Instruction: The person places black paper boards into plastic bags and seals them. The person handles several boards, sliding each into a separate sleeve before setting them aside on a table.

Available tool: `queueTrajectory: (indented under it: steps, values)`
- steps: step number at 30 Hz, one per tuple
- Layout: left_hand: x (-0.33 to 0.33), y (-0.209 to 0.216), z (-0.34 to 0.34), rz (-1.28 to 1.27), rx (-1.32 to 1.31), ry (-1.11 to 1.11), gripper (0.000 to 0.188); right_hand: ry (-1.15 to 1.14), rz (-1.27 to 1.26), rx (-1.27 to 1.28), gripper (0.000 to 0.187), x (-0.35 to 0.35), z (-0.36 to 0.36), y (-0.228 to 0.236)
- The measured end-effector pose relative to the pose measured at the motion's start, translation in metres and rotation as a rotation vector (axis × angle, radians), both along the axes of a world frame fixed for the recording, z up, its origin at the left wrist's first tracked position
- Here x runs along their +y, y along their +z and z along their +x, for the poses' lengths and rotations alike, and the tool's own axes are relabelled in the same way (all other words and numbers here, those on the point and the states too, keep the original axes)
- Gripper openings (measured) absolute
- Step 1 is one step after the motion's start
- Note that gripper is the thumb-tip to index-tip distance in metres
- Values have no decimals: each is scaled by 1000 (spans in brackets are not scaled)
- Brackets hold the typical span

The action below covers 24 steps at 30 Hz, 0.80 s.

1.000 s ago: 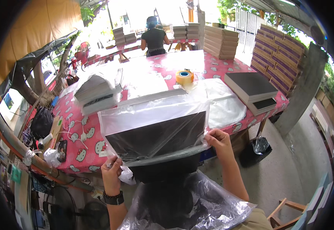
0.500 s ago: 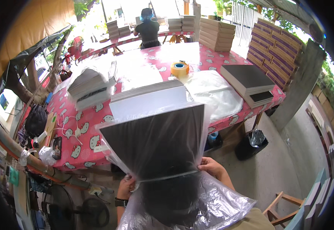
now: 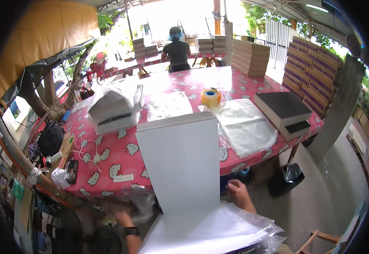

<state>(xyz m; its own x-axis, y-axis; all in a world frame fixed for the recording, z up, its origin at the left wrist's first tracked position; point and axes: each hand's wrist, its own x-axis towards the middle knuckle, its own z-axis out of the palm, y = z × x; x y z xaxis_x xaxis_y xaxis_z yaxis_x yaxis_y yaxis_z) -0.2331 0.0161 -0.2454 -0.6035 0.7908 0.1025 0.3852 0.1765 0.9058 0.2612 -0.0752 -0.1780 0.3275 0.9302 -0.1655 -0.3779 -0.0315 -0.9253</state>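
Note:
A tall stack of flat panels (image 3: pixel 178 146) leans against the table's near edge, its white face toward me and layered edges along the top. On my lap below lies a white-faced flat piece (image 3: pixel 201 226) with clear plastic around it. My left hand (image 3: pixel 125 219), smeared by motion, is left of the lap piece, near a blurred clear plastic sheet (image 3: pixel 142 203); its grip is unclear. My right hand (image 3: pixel 238 192) is raised just right of the white panels, apart from them. Its fingers are bent, thumb and fingertip apart, with nothing seen between them.
The pink patterned table (image 3: pixel 87 169) bears a tape roll (image 3: pixel 210 97), plastic bags (image 3: pixel 248 127), black-topped panels (image 3: pixel 284 108) and a wrapped stack (image 3: pixel 112 106). A black bin (image 3: pixel 284 182) stands right, a wooden stool (image 3: pixel 315 242) lower right. Far off, a person (image 3: pixel 176 53) works by stacks.
The black panel in the plastic bag, held up between both hands, is out of sight; the white panels show instead. My left hand has moved left and down, my right hand away from the bag.

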Motion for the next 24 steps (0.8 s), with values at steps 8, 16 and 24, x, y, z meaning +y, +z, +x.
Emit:
queueTrajectory:
  steps: [8,16,24]
  values:
    - [-42,328,63,794,-487,-562,30,1746,636,-239,57,-7,-92,143]
    - [-17,327,166,240,-1023,-1510,43,1466,332,-1520,37,64,-102,97]
    - [-24,312,225,445,-432,-1183,49,520,694,-638,19,55,-125,214]
